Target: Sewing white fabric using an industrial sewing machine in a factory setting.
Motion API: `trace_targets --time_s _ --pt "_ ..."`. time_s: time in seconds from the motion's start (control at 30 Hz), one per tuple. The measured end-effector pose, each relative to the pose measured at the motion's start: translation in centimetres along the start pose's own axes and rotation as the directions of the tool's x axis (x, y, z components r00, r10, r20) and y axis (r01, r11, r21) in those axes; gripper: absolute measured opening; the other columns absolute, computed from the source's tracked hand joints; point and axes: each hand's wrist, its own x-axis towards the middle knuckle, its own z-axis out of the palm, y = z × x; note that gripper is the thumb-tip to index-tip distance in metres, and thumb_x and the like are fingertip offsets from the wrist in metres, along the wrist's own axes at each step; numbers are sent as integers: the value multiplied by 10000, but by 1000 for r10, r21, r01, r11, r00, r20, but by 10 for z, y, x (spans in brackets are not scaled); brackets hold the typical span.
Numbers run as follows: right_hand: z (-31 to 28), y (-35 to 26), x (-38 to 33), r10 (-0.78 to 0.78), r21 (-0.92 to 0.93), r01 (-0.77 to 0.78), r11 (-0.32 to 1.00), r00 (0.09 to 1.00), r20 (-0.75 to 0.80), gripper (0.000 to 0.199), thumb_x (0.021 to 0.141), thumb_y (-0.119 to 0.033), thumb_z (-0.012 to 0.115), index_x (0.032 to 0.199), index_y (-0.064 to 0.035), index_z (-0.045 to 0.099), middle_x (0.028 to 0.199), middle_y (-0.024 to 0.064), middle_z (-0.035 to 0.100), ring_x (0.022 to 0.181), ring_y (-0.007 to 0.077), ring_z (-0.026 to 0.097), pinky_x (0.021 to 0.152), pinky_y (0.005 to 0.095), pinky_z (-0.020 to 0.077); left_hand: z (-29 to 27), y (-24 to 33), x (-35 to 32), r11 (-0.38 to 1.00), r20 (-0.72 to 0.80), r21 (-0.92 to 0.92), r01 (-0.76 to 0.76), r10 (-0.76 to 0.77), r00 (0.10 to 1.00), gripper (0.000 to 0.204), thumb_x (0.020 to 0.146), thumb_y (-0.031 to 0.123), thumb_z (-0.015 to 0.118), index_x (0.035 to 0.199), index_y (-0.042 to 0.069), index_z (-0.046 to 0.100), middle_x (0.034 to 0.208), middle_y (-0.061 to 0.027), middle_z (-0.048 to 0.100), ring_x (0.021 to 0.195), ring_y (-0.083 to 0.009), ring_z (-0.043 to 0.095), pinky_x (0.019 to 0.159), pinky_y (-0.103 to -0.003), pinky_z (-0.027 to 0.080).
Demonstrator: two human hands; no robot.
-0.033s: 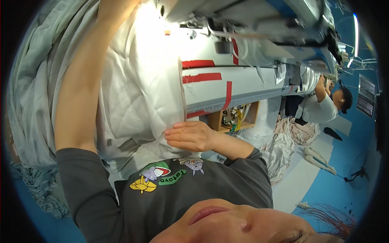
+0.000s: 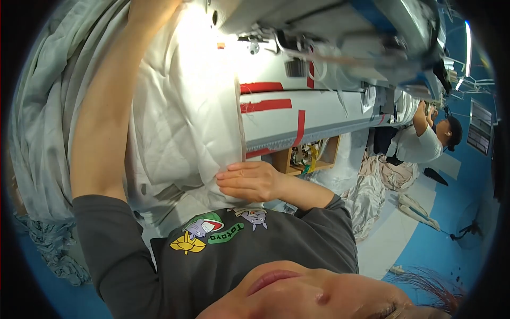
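**Right hand flat on the cloth's near edge, left arm stretched up its length**

The white crinkled fabric sheet (image 2: 175,122) runs lengthwise from the person's chest up toward the grey sewing machine head (image 2: 329,26). The right hand (image 2: 249,181) lies on its near edge, fingers together and flat, pressing rather than gripping, beside the grey table edge with red tape stripes (image 2: 297,119). The left hand (image 2: 154,8) reaches the far end near the machine; its grip is cut off, so I cannot tell
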Motion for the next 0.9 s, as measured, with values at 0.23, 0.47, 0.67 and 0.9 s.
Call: trace_targets --time_s 0.23,0.47,0.67,0.9 --pt "-19 19 25 65 30 -67 997 996 56 136 816 -62 587 902 -29 687 1000 89 685 1007 221 662 869 339 529 11 -23 47 995 46 -4 104 -104 994 271 675 267 787 759 38 670 749 -160 661 689 -284 647 645 -360 485" --pt "-40 39 46 99 194 -116 974 991 93 126 835 -81 584 892 -36 688 969 87 697 989 219 670 862 340 532 21 -42 78 995 60 -85 52 -47 997 280 692 274 782 741 21 672 737 -167 665 673 -263 641 651 -359 476" --pt "-42 57 59 141 140 -150 979 987 73 115 828 -93 592 872 -49 690 940 70 705 950 202 680 832 329 544 42 -65 107 988 102 -99 114 -104 989 298 689 315 781 743 42 675 729 -149 670 680 -261 637 654 -362 474" --pt "-45 41 62 241 189 -236 953 971 -4 105 806 -39 609 853 -77 695 919 52 713 936 191 683 863 348 524 22 -66 97 988 235 -79 131 -109 966 384 741 340 741 957 33 661 923 -174 676 854 -269 643 774 -360 479"
